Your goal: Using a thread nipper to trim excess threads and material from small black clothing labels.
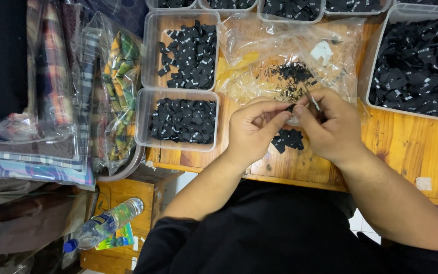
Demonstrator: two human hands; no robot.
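Observation:
My left hand (253, 128) and my right hand (330, 124) meet above the wooden table (401, 147). The left thumb and forefinger pinch a small black fabric label (290, 107). A thin metal tool (314, 103), like small snips, sits in the fingers of my right hand and touches that label. Below the hands a small pile of black labels (288, 139) lies on the wood. Behind them a clear plastic bag (290, 56) holds thin black trimmings (292, 76).
Clear plastic tubs of black labels stand at the left (183, 119), behind it (186, 48) and at the right (416, 66). Bagged plaid cloth (120, 91) lies at the far left. A plastic water bottle (102, 226) lies on a low wooden box.

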